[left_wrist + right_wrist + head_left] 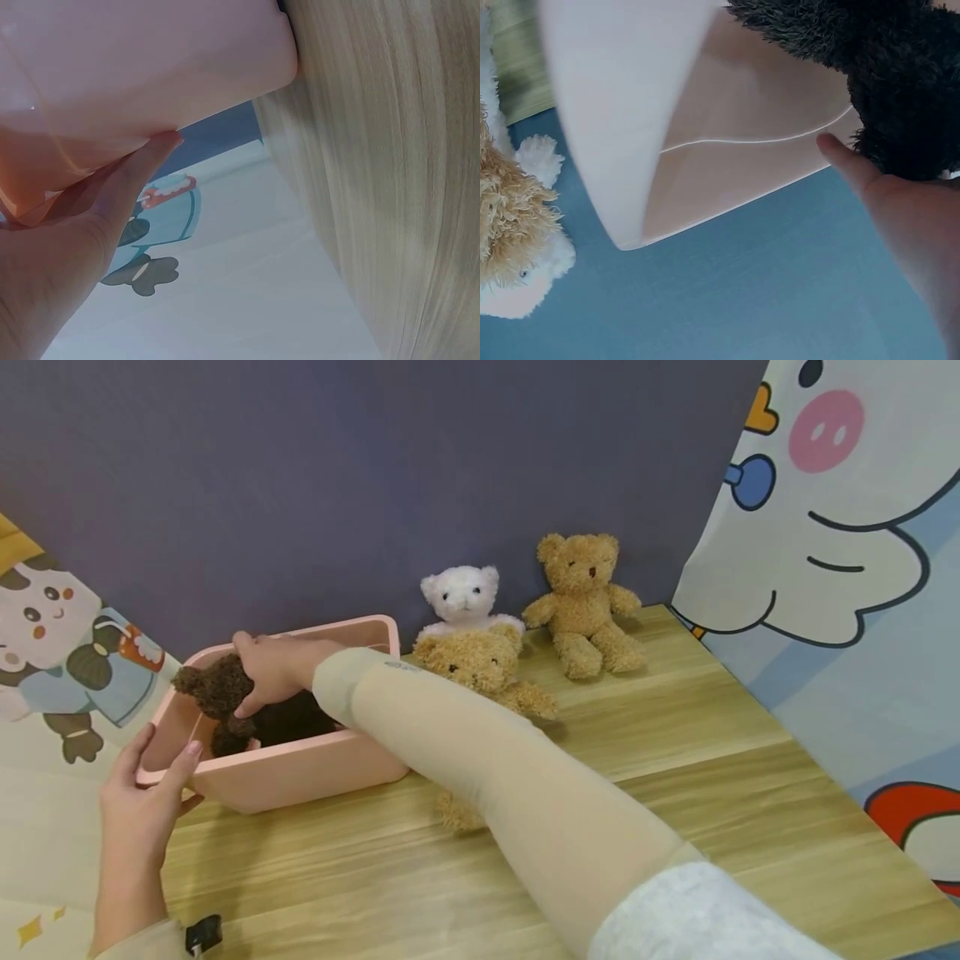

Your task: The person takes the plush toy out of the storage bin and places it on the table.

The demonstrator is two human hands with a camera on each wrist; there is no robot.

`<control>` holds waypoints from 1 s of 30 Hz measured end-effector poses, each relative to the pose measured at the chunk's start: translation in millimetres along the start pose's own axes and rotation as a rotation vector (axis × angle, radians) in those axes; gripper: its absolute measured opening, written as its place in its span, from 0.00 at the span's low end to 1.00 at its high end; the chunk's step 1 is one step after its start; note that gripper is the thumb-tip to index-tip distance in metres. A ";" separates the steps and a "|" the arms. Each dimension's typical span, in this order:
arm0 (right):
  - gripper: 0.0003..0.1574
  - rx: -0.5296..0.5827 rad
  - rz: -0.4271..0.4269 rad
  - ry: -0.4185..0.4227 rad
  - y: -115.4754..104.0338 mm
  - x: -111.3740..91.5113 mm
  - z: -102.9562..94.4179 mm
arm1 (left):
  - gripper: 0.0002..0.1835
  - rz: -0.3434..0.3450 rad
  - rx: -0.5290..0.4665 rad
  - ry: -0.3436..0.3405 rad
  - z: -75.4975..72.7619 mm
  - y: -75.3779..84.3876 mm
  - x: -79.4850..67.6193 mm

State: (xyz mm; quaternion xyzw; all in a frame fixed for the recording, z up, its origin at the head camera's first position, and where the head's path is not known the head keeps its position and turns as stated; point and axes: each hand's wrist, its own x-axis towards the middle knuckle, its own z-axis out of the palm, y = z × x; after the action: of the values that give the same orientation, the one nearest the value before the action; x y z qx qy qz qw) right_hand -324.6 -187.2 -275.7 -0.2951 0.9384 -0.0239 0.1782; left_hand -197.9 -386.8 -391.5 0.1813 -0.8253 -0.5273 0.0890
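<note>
A pink plastic bin [307,774] stands on the table at the left in the head view. My left hand [146,806] grips its near left corner, thumb over the rim; the left wrist view shows fingers against the bin's outer wall [165,67]. Inside the bin is a dark brown teddy bear [217,685], its head near the left end. My right hand [277,670] reaches in from above and holds the bear around its head and upper body. The bear's dark fur [907,90] fills the upper right of the right wrist view, beside the thumb; the other fingertips are hidden.
Right of the bin, a white teddy bear [461,595] sits against the dark wall [375,485], behind a tan teddy bear [480,662] partly covered by my right sleeve. Another tan teddy bear [585,606] sits farther right. All rest on the wood-grain table [322,877].
</note>
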 end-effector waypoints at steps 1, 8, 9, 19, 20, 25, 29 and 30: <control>0.73 0.042 -0.008 -0.015 -1.1 0.2 1.1 | 0.45 -0.001 -0.003 -0.001 -0.4 0.1 -0.5; 0.69 0.178 -0.043 -0.050 -5.9 -2.9 3.9 | 0.44 -0.011 0.017 0.004 -1.4 -1.1 -1.3; 0.66 0.180 -0.053 -0.044 -6.0 -3.9 3.9 | 0.44 -0.013 0.018 0.007 -1.4 -1.7 -1.0; 0.48 0.240 -0.162 0.136 -2.3 -19.7 2.0 | 0.45 -0.003 0.024 0.015 -0.6 -7.5 0.1; 0.48 0.262 -0.166 0.149 -2.1 -21.7 1.7 | 0.45 -0.003 0.023 0.014 -0.7 -7.9 0.5; 0.49 0.335 -0.167 0.210 -3.5 -32.7 3.0 | 0.46 -0.004 0.029 -0.005 -1.1 -9.3 1.7; 0.48 0.360 -0.144 0.260 -6.5 -45.1 8.6 | 0.46 0.010 0.039 -0.013 -2.1 -9.0 1.2; 0.48 0.368 -0.135 0.276 -7.1 -48.6 10.7 | 0.46 0.018 0.042 -0.016 -2.4 -8.6 1.0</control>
State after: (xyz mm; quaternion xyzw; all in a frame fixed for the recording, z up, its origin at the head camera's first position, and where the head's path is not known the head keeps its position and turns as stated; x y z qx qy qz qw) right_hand -279.9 -165.0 -269.0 -0.3134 0.9119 -0.2466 0.0970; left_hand -196.2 -392.4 -398.4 0.1713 -0.8384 -0.5106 0.0836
